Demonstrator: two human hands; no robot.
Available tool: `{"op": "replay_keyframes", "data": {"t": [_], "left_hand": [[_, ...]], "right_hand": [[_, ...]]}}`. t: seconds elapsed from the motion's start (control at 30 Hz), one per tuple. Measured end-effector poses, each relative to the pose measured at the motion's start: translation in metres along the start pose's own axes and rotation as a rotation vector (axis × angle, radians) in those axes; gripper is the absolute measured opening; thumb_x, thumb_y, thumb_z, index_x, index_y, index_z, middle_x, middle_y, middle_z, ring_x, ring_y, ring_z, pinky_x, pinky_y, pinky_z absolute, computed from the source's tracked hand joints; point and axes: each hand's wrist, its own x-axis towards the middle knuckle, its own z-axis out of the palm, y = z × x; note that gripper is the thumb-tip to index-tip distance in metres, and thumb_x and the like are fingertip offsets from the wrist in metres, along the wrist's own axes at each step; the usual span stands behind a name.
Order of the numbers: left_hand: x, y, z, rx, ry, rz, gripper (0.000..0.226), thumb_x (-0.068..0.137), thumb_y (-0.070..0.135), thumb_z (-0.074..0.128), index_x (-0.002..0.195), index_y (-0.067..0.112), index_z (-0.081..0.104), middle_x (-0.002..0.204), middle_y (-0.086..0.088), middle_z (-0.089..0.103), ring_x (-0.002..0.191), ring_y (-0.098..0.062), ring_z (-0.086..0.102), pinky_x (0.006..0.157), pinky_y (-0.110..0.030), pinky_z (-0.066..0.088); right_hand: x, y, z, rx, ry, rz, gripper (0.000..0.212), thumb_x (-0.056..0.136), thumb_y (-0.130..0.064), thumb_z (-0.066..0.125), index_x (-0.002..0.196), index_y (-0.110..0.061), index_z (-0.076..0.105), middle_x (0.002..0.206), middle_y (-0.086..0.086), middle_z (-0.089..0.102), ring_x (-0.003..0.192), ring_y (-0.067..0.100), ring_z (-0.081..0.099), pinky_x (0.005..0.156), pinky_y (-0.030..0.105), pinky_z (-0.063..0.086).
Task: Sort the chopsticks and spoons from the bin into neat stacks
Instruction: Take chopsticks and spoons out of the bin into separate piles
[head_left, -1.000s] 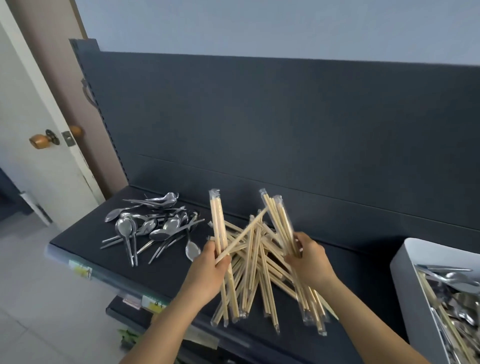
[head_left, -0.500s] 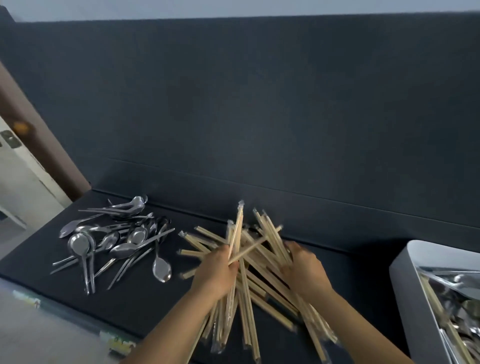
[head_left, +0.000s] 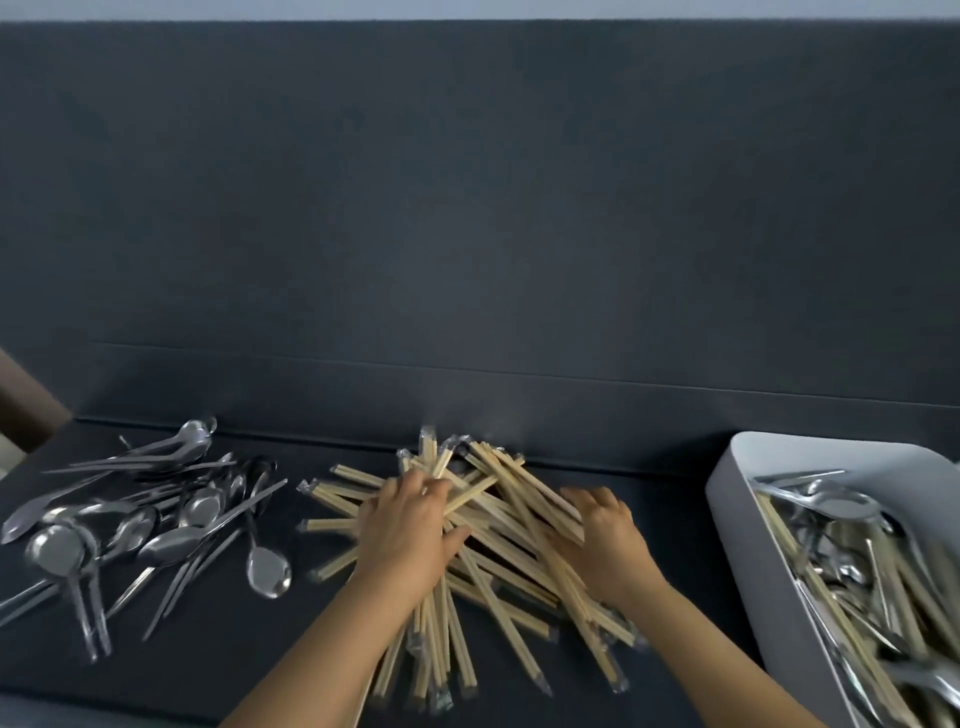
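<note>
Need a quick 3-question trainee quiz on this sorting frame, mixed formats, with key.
1. Fill in: the spoon pile lies to the ___ of the chopstick pile.
2. True or false: the white bin holds both spoons and chopsticks.
3. The left hand and right hand both rest on: A spoon pile, B chopstick pile, C white bin.
Key: 1 left; 2 true; 3 B.

Dark shelf (head_left: 675, 519) beneath a dark back panel (head_left: 467, 208)
</note>
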Motion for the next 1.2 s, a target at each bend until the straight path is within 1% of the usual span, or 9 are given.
{"op": "replay_keyframes", "data": {"t": [0.13, 0.3, 0.47, 0.57, 0.63, 0.73, 0.87, 1.07, 1.2], "left_hand": [[0.006, 0.018, -0.011, -0.023, 0.023, 0.179, 0.052, 0.09, 0.053, 0.047, 0.137, 0.032, 0.039, 0.138, 0.009, 0.04, 0.127, -0.015, 0.038, 0.101, -0.035, 0.038], [0.005, 0.059, -0.006, -0.114, 0.044, 0.37, 0.049, 0.091, 0.051, 0.047, 0.136, 0.033, 0.042, 0.136, 0.011, 0.043, 0.126, -0.013, 0.041, 0.1, -0.031, 0.039], [-0.005, 0.106, -0.007, -0.18, 0.041, 0.539, 0.044, 0.091, 0.048, 0.05, 0.132, 0.031, 0.048, 0.128, 0.012, 0.05, 0.118, -0.013, 0.047, 0.094, -0.029, 0.042], [-0.007, 0.129, -0.01, -0.204, 0.054, 0.587, 0.043, 0.091, 0.047, 0.05, 0.131, 0.031, 0.05, 0.128, 0.012, 0.051, 0.115, -0.013, 0.049, 0.091, -0.029, 0.043], [-0.009, 0.147, -0.011, -0.212, 0.064, 0.62, 0.042, 0.091, 0.046, 0.051, 0.131, 0.031, 0.05, 0.128, 0.012, 0.051, 0.115, -0.012, 0.049, 0.091, -0.029, 0.043], [-0.014, 0.175, -0.009, -0.215, 0.053, 0.661, 0.042, 0.093, 0.047, 0.048, 0.132, 0.033, 0.048, 0.129, 0.015, 0.048, 0.118, -0.01, 0.046, 0.094, -0.027, 0.041], [-0.021, 0.218, 0.002, -0.225, 0.028, 0.675, 0.042, 0.093, 0.047, 0.046, 0.133, 0.033, 0.046, 0.13, 0.017, 0.046, 0.12, -0.007, 0.043, 0.097, -0.027, 0.04], [-0.042, 0.295, 0.027, -0.192, -0.067, 0.631, 0.046, 0.094, 0.047, 0.046, 0.137, 0.034, 0.041, 0.133, 0.019, 0.042, 0.124, -0.002, 0.036, 0.105, -0.023, 0.03], [-0.051, 0.317, 0.041, 0.043, -0.169, 0.534, 0.065, 0.088, 0.057, 0.049, 0.143, 0.028, 0.032, 0.141, 0.012, 0.037, 0.132, -0.009, 0.032, 0.113, -0.031, 0.02]], "right_hand": [[-0.028, 0.005, -0.013, 0.031, 0.079, 0.024, 0.056, 0.091, -0.029, 0.058, 0.142, -0.024, 0.035, 0.14, -0.001, 0.037, 0.13, 0.021, 0.034, 0.102, 0.028, 0.035], [-0.067, 0.019, -0.043, 0.032, 0.286, 0.035, 0.05, 0.092, -0.025, 0.057, 0.139, -0.022, 0.041, 0.134, -0.002, 0.042, 0.126, 0.018, 0.039, 0.1, 0.022, 0.032], [-0.103, 0.046, -0.079, -0.017, 0.442, 0.108, 0.046, 0.089, -0.021, 0.06, 0.134, -0.018, 0.049, 0.132, 0.001, 0.046, 0.124, 0.021, 0.042, 0.1, 0.026, 0.033], [-0.116, 0.068, -0.095, -0.02, 0.474, 0.171, 0.046, 0.087, -0.02, 0.062, 0.132, -0.02, 0.051, 0.131, 0.001, 0.048, 0.12, 0.024, 0.045, 0.099, 0.031, 0.039], [-0.124, 0.09, -0.105, -0.032, 0.489, 0.211, 0.046, 0.087, -0.021, 0.063, 0.131, -0.022, 0.053, 0.131, 0.0, 0.049, 0.118, 0.022, 0.048, 0.097, 0.031, 0.041], [-0.135, 0.128, -0.119, -0.053, 0.442, 0.265, 0.046, 0.088, -0.021, 0.063, 0.132, -0.024, 0.051, 0.131, -0.002, 0.049, 0.12, 0.021, 0.048, 0.098, 0.029, 0.039], [-0.137, 0.178, -0.132, -0.059, 0.297, 0.269, 0.046, 0.09, -0.026, 0.06, 0.135, -0.025, 0.047, 0.133, -0.002, 0.047, 0.119, 0.018, 0.049, 0.097, 0.028, 0.039], [-0.122, 0.243, -0.145, -0.012, 0.119, 0.053, 0.048, 0.09, -0.027, 0.06, 0.136, -0.025, 0.046, 0.136, -0.006, 0.047, 0.119, 0.013, 0.051, 0.101, 0.025, 0.041], [-0.108, 0.263, -0.154, 0.009, -0.004, -0.124, 0.049, 0.089, -0.026, 0.061, 0.135, -0.024, 0.047, 0.136, -0.005, 0.047, 0.118, 0.013, 0.051, 0.102, 0.024, 0.04]]}}
